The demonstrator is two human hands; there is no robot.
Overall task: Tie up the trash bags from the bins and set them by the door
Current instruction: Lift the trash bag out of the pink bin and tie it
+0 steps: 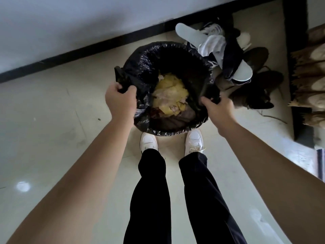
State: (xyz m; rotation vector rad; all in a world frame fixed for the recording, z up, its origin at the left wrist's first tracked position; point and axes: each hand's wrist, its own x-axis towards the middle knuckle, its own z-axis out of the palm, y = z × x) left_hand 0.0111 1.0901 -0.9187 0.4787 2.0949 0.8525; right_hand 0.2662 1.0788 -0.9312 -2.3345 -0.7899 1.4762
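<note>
Left hand (121, 101) is curled round a gathered fold of the black trash bag (140, 64) at its left rim, while the right rim is gripped in the curled fingers of the right hand (219, 110). The bag is held open between them on the tiled floor (52, 120), just in front of the person's white sneakers (149, 141), and yellow scraps (169, 93) are heaped inside it. A pile of shoes (228, 59) is stacked just beside the bag's right side, by the dark baseboard (70, 53).

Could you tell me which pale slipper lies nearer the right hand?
The slipper beside the brown shoes, just past the right hand; the other slipper lies farther off by the wall.
</note>
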